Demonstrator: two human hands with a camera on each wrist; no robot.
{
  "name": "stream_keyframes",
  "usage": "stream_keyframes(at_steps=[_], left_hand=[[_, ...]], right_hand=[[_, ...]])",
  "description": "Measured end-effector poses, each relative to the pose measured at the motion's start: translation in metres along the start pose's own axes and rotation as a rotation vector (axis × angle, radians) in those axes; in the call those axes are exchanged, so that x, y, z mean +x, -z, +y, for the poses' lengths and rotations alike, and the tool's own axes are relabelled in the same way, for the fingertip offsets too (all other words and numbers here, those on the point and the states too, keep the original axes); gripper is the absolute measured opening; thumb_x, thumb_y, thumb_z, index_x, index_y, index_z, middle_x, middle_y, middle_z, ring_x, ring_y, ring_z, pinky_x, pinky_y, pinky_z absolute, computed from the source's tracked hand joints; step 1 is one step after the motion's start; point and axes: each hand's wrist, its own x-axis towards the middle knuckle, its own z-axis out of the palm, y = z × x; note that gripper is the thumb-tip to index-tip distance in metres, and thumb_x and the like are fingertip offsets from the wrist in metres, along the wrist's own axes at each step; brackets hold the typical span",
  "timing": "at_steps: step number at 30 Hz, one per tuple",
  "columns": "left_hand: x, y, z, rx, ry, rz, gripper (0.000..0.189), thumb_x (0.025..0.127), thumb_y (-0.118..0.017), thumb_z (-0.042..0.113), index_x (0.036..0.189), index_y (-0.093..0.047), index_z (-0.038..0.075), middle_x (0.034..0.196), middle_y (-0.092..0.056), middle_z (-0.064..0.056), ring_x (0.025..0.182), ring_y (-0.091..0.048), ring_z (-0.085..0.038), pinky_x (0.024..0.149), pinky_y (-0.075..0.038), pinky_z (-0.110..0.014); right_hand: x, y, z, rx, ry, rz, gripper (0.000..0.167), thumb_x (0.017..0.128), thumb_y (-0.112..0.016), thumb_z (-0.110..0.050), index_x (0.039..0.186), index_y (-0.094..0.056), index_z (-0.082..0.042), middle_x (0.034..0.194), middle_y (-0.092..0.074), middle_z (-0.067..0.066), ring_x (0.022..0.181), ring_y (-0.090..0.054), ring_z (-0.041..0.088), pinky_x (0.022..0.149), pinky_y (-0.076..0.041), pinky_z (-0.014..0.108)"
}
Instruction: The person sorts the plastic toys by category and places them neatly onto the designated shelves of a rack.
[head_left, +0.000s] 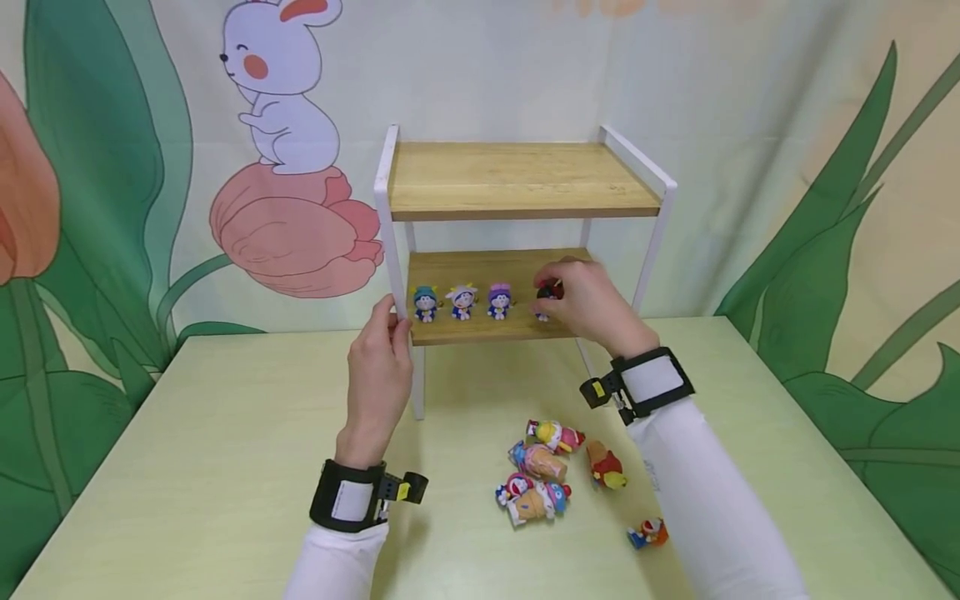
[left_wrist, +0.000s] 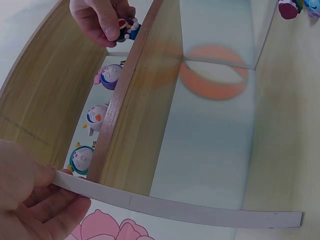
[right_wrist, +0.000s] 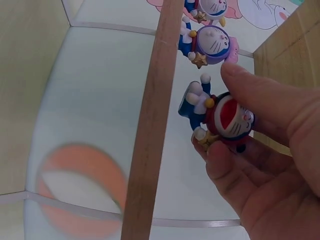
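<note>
A small Doraemon-like figurine (right_wrist: 229, 116) with a dark red and black hood is pinched between the thumb and fingers of my right hand (head_left: 592, 307), at the right part of the lower shelf board (head_left: 450, 335). Whether its base touches the board I cannot tell. To its left stand three similar figurines in a row: one with a purple hat (head_left: 498, 302), one with a white horned hood (head_left: 462, 302) and one with a teal hood (head_left: 425, 304). My left hand (head_left: 380, 379) grips the white left post (left_wrist: 95, 190) of the shelf rack, thumb and fingers on either side.
Several colourful figurines (head_left: 536, 461) lie in a loose pile on the table (head_left: 247, 467) before the rack. A red and yellow one (head_left: 605, 465) lies beside them, and a small orange and blue one (head_left: 648, 533) nearer the right forearm. The wooden top board (head_left: 517, 179) overhangs the lower one.
</note>
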Motion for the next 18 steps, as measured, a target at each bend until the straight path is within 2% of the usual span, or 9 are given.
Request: stream_keyframes(at_steps=[9,18], left_hand=[[0.000,0.000,-0.001,0.000,0.005,-0.004,0.033,0.100,-0.052,0.005,0.132,-0.049,-0.003,0.098,-0.065,-0.018,0.077,-0.061,-0.025,0.064,-0.056,-0.035],[0.000,0.001,0.000,-0.005,0.017,-0.010,0.035,0.100,-0.053,0.005,0.134,-0.049,-0.002,0.100,-0.066,-0.019,0.077,-0.061,-0.026,0.065,-0.056,-0.035]], right_hand=[[0.011,-0.006,-0.001,-0.058,0.032,-0.015,0.033,0.083,-0.080,-0.022,0.106,-0.070,-0.001,0.105,-0.069,0.012,0.094,-0.062,0.026,0.081,-0.050,0.038],[0.013,-0.010,-0.004,-0.091,0.021,-0.019,0.035,0.084,-0.080,-0.024,0.107,-0.070,-0.001,0.102,-0.068,0.012,0.090,-0.062,0.025,0.077,-0.050,0.037]])
